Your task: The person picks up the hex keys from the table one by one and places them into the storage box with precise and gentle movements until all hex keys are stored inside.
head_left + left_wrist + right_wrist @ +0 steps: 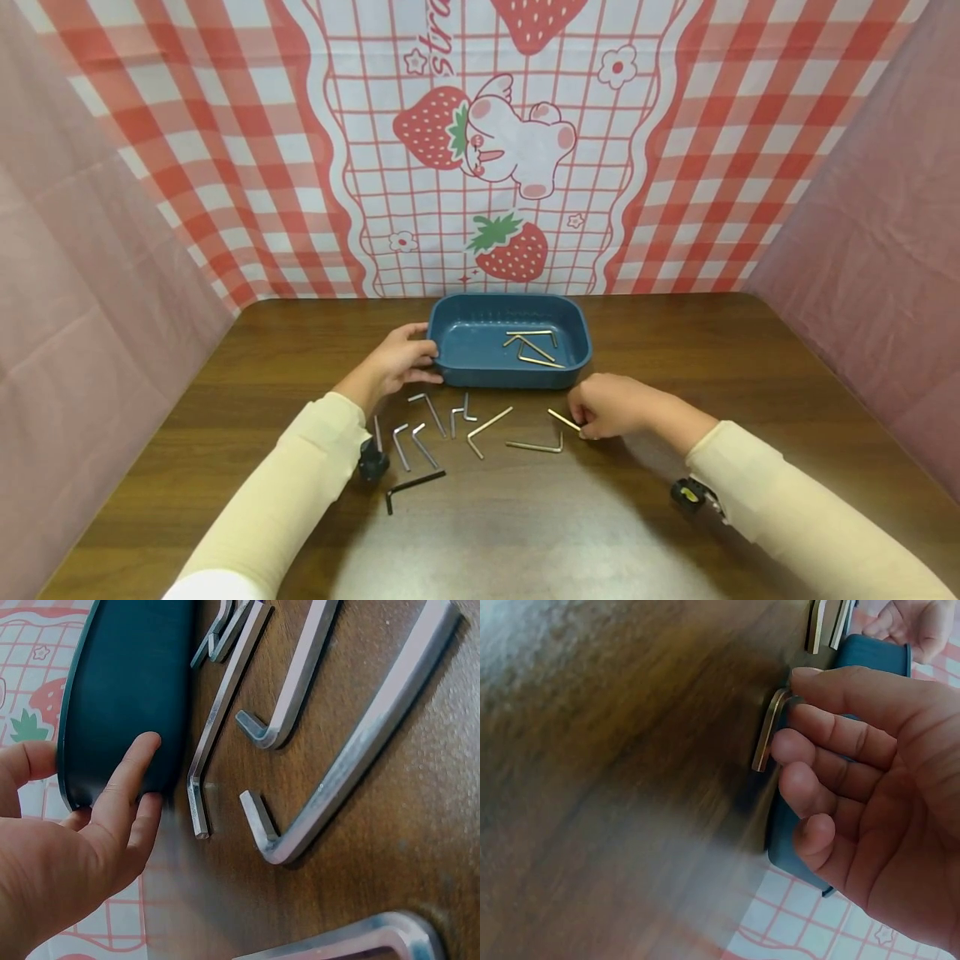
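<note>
The place looks like a curtained booth, though whether in a home or a lab I cannot tell. A strawberry-print cloth (517, 150) backs the wood-grain surface (570, 517); pink drapes (97, 250) flank it.

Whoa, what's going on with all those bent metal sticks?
A person's right hand pinches a gold hex key beside the blue tray, while the left hand holds the tray's end. Three gold keys lie in the tray. Two more gold keys, some silver keys and a black key lie on the table.
</note>
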Demonstrator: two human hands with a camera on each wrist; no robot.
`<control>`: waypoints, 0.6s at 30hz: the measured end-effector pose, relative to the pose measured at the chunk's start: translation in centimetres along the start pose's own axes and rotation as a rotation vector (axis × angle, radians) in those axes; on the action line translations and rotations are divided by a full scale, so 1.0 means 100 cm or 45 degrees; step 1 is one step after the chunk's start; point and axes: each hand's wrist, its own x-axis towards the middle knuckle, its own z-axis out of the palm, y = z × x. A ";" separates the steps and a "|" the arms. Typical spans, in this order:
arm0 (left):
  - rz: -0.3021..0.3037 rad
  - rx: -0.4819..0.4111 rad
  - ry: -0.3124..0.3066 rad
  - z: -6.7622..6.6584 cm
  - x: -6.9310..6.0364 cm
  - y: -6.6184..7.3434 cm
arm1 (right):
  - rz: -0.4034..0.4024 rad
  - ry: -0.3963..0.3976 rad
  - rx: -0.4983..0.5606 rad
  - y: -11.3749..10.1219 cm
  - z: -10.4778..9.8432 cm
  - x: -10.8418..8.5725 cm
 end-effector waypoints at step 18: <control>0.004 0.003 0.005 0.000 0.001 -0.001 | 0.001 -0.025 -0.067 0.000 0.003 0.000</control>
